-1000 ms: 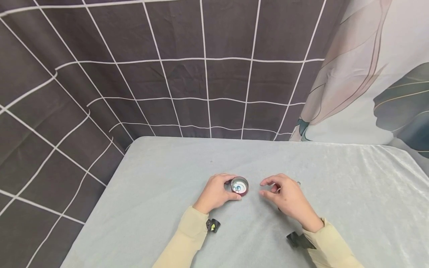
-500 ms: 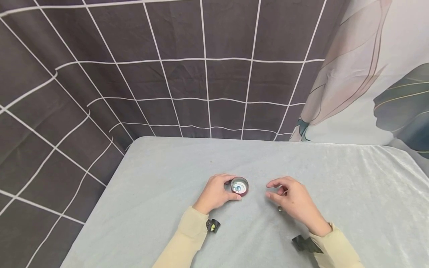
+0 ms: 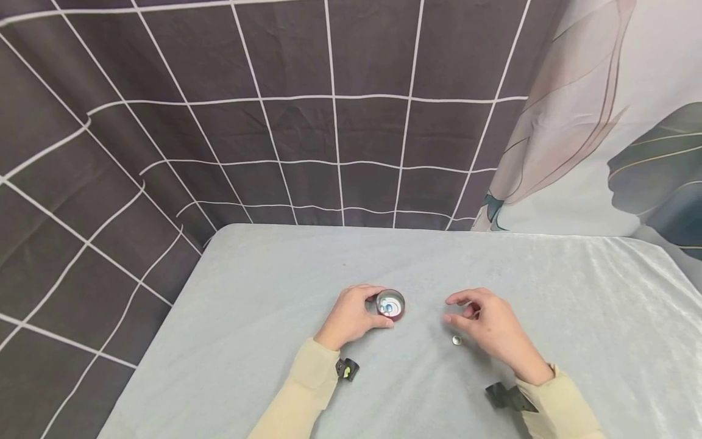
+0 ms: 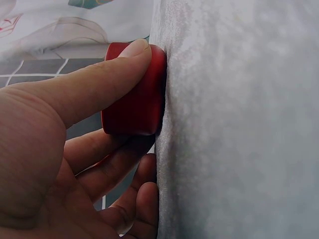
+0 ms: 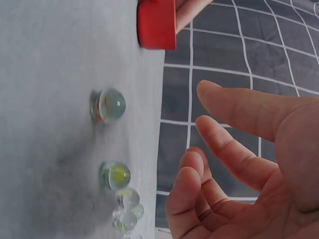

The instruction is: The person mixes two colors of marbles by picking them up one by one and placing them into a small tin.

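Observation:
My left hand [image 3: 355, 314] grips a small round red container [image 3: 398, 316] between thumb and fingers. The container stands upright on the cloth, its open top showing a silvery inside with bluish glassy pieces in it. In the left wrist view the thumb lies along the red wall [image 4: 132, 102]. To the right, my right hand [image 3: 488, 326] hovers just above the cloth with loosely bent fingers and nothing between them. One glass marble [image 3: 457, 340] lies beside its thumb. The right wrist view shows a clear marble [image 5: 112, 104], a yellow-cored marble [image 5: 118, 175] and several more marbles [image 5: 128, 198].
A pale grey velvety cloth [image 3: 263, 274] covers the table. Dark curtain with a white grid [image 3: 373, 134] hangs along the back and left. A leaf-patterned curtain [image 3: 581, 152] hangs at the back right. Black wrist cameras sit at both cuffs.
My right hand has drawn back to the right, away from the container, and a marble has come into view by its thumb. My left hand keeps its hold on the container.

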`<state>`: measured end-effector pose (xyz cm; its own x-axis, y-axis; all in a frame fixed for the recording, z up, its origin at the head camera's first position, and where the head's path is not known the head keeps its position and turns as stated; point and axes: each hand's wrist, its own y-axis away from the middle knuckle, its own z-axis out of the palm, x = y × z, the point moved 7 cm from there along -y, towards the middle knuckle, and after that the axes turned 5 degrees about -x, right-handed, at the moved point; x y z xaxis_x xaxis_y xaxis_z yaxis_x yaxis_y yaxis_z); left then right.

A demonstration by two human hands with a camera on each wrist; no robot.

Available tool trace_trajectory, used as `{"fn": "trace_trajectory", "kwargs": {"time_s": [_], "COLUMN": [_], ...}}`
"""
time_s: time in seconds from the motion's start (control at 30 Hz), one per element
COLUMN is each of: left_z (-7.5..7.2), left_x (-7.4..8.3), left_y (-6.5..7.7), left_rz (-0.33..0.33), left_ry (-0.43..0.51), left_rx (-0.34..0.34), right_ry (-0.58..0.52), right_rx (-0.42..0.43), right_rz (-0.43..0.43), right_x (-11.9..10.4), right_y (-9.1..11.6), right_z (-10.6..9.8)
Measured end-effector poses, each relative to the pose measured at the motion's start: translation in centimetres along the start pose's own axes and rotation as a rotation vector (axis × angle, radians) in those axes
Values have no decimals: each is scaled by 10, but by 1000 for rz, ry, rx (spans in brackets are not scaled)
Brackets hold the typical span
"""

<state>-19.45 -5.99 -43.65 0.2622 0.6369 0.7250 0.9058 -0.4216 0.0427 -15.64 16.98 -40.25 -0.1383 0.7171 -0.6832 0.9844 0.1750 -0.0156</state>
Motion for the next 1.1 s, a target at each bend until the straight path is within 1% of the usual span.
{"fn": "trace_trajectory", "kwargs": {"time_s": [0.07,0.3,0.47,0.7,0.87,1.1], "left_z": [0,-2,-2,0,0,0], "left_x": [1,0,0,0,0,1], "left_y": [0,1,1,0,0,0], "left_rz": [11,-6,-6,-17,-21,-7], "left_ry": [-11,-11,-6,0,-9,-12], "left_rx": [2,-1,-3,-9,-12,-8], "right_ry": [7,8,32,61,94,111], "right_rx": [6,-7,8,5,3,-11], "right_rz": [0,11,22,53,50,56], "right_x": [2,7,13,22,28,34], "right_y": [0,0,1,2,0,1], "right_z": [-3,-10,-16,-19,-21,-22]}}
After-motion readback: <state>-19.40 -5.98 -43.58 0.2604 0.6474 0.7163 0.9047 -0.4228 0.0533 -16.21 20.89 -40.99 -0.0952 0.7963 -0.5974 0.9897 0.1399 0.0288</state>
